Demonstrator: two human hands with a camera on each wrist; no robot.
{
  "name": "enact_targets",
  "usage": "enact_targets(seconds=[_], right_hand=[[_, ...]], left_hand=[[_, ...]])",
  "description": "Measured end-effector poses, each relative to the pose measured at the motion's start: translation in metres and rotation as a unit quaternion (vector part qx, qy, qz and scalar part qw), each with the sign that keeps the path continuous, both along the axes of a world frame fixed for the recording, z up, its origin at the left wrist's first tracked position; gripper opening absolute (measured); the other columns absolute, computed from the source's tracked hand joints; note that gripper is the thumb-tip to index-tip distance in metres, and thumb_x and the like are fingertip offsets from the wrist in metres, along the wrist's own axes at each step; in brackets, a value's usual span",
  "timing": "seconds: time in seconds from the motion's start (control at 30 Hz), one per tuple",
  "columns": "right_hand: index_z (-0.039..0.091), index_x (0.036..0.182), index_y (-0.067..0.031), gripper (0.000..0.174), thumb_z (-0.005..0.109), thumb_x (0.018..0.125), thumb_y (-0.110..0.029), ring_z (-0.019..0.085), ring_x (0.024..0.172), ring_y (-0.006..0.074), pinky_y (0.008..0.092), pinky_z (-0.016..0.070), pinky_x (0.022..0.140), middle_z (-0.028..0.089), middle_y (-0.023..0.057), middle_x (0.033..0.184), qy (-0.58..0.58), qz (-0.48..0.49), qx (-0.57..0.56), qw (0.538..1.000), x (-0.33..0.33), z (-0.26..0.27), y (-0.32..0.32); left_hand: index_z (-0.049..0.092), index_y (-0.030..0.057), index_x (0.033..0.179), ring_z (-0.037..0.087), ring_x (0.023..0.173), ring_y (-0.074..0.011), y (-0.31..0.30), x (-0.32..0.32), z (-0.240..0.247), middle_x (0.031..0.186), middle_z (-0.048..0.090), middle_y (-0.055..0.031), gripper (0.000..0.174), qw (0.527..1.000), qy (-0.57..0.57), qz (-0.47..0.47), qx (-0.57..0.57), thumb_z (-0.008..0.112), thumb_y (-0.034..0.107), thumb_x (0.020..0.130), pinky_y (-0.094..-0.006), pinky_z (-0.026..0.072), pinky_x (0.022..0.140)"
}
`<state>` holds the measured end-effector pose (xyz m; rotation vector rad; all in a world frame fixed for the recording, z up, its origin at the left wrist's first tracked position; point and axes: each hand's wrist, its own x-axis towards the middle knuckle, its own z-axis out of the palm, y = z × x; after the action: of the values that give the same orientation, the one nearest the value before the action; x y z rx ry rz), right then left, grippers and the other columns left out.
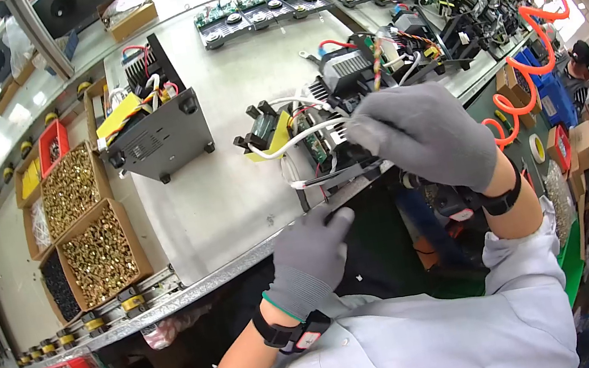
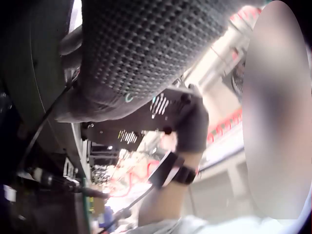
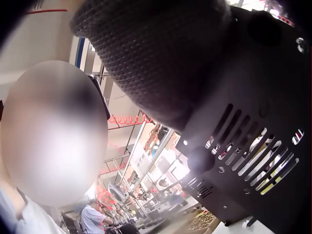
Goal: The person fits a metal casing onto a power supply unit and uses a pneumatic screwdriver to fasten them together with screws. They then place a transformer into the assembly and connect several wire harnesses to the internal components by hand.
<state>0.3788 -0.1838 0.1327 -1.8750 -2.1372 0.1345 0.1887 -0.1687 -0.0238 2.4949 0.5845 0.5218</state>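
Note:
My right hand (image 1: 430, 134), in a grey glove, grips a black electronics unit (image 1: 335, 126) at the table's front edge. White cables, a yellow sheet and finned heatsinks show on its near side. In the right wrist view its black slotted metal panel (image 3: 229, 180) spreads below the glove; the fingertips are hidden. My left hand (image 1: 313, 247), also gloved, is just in front of the table edge below the unit, fingers loose and thumb out to the side, holding nothing. A second black unit (image 1: 166, 135) with a slotted panel and wiring stands left on the metal tabletop (image 1: 215, 221).
Cardboard trays of brass fasteners (image 1: 99, 252) lie at the left. Green circuit boards on heatsinks (image 1: 262, 14) line the back. More wired assemblies (image 1: 438, 19) crowd the right side, and an orange coiled hose (image 1: 535, 15) hangs there. Another person (image 1: 578, 62) is farther right.

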Motion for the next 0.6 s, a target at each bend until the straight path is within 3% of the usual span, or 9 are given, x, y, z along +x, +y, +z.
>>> enact_targets(seconds=[0.07, 0.13, 0.2, 0.27, 0.33, 0.37, 0.4, 0.43, 0.6], right_hand=[[0.064, 0.085, -0.0034, 0.023, 0.059, 0.092, -0.025, 0.06, 0.062, 0.0326, 0.0364, 0.0482, 0.058, 0.06, 0.0139, 0.069, 0.071, -0.047, -0.024, 0.996, 0.007, 0.0, -0.007], [0.065, 0.087, -0.0025, 0.022, 0.06, 0.091, -0.024, 0.061, 0.058, 0.0249, 0.0325, 0.0478, 0.056, 0.061, 0.0116, 0.068, 0.108, -0.077, -0.074, 0.988, 0.012, 0.002, -0.012], [0.066, 0.091, -0.0028, 0.019, 0.062, 0.089, -0.022, 0.06, 0.058, 0.0141, 0.0283, 0.0473, 0.057, 0.063, 0.0077, 0.069, 0.183, -0.086, -0.08, 0.976, 0.016, 0.001, -0.014], [0.066, 0.092, -0.0028, 0.017, 0.064, 0.088, -0.019, 0.058, 0.06, 0.0083, 0.0262, 0.0467, 0.057, 0.064, 0.0055, 0.07, 0.173, -0.094, -0.089, 0.976, 0.014, 0.005, -0.012], [0.068, 0.09, -0.0002, 0.011, 0.065, 0.085, -0.009, 0.06, 0.066, 0.0049, 0.0206, 0.0475, 0.06, 0.065, 0.0021, 0.072, 0.21, -0.129, -0.148, 0.958, 0.012, 0.01, -0.008], [0.068, 0.09, -0.0002, 0.011, 0.065, 0.085, -0.009, 0.06, 0.066, 0.0049, 0.0206, 0.0475, 0.06, 0.065, 0.0021, 0.072, 0.209, -0.13, -0.149, 0.958, 0.014, 0.01, -0.007], [0.068, 0.095, -0.0005, 0.013, 0.064, 0.085, -0.007, 0.06, 0.067, 0.0046, 0.0208, 0.0476, 0.06, 0.066, 0.0019, 0.074, 0.212, -0.109, -0.155, 0.959, 0.016, 0.009, -0.007], [0.067, 0.099, -0.0007, 0.016, 0.064, 0.085, -0.005, 0.06, 0.069, 0.0042, 0.0211, 0.0478, 0.06, 0.066, 0.0016, 0.076, 0.215, -0.086, -0.16, 0.96, 0.018, 0.008, -0.006], [0.058, 0.121, -0.0052, 0.037, 0.066, 0.087, -0.017, 0.062, 0.074, 0.0089, 0.0253, 0.0514, 0.067, 0.067, 0.0052, 0.085, 0.289, -0.055, -0.156, 0.943, 0.025, 0.002, -0.003]], left_hand=[[0.066, 0.0106, 0.107, 0.062, 0.09, -0.028, -0.005, 0.002, -0.015, 0.107, 0.061, -0.0091, 0.034, 0.997, 0.009, -0.034, 0.067, 0.065, 0.011, 0.073, -0.0405, 0.0499, 0.073], [0.066, 0.0161, 0.105, 0.061, 0.092, -0.0281, -0.009, 0.005, -0.031, 0.106, 0.06, -0.0089, 0.03, 0.96, 0.106, -0.073, 0.249, 0.064, 0.013, 0.075, -0.0403, 0.0489, 0.072], [0.066, 0.0149, 0.101, 0.063, 0.086, -0.0262, 0.002, 0.001, -0.03, 0.104, 0.062, -0.0094, 0.025, 0.971, 0.071, -0.1, 0.207, 0.067, 0.014, 0.076, -0.039, 0.0488, 0.067], [0.066, 0.0073, 0.102, 0.065, 0.078, -0.0233, 0.012, -0.002, -0.009, 0.099, 0.065, -0.0108, 0.024, 0.985, -0.138, -0.104, -0.028, 0.069, 0.012, 0.079, -0.034, 0.0494, 0.064], [0.061, 0.0031, 0.119, 0.066, 0.079, -0.016, 0.023, -0.01, 0.0, 0.103, 0.068, -0.0121, 0.031, 0.94, -0.279, -0.047, -0.188, 0.063, 0.004, 0.089, -0.0281, 0.0516, 0.067], [0.063, 0.0001, 0.118, 0.066, 0.081, -0.016, 0.029, -0.006, 0.005, 0.103, 0.069, -0.0129, 0.027, 0.896, -0.375, 0.016, -0.239, 0.06, 0.006, 0.092, -0.0287, 0.0534, 0.068], [0.062, -0.0041, 0.119, 0.067, 0.078, -0.0183, 0.033, -0.005, 0.014, 0.099, 0.069, -0.0149, 0.028, 0.805, -0.386, 0.127, -0.433, 0.057, 0.009, 0.094, -0.0278, 0.0546, 0.066], [0.061, -0.007, 0.119, 0.066, 0.073, -0.0162, 0.046, 0.0, 0.042, 0.096, 0.069, -0.0146, 0.031, 0.764, -0.404, 0.152, -0.48, 0.055, 0.012, 0.095, -0.0251, 0.0533, 0.061], [0.067, -0.0041, 0.111, 0.063, 0.063, -0.0082, 0.099, 0.033, 0.076, 0.085, 0.07, -0.0087, 0.025, 0.835, -0.288, 0.096, -0.46, 0.061, 0.012, 0.093, -0.0202, 0.0481, 0.051]])
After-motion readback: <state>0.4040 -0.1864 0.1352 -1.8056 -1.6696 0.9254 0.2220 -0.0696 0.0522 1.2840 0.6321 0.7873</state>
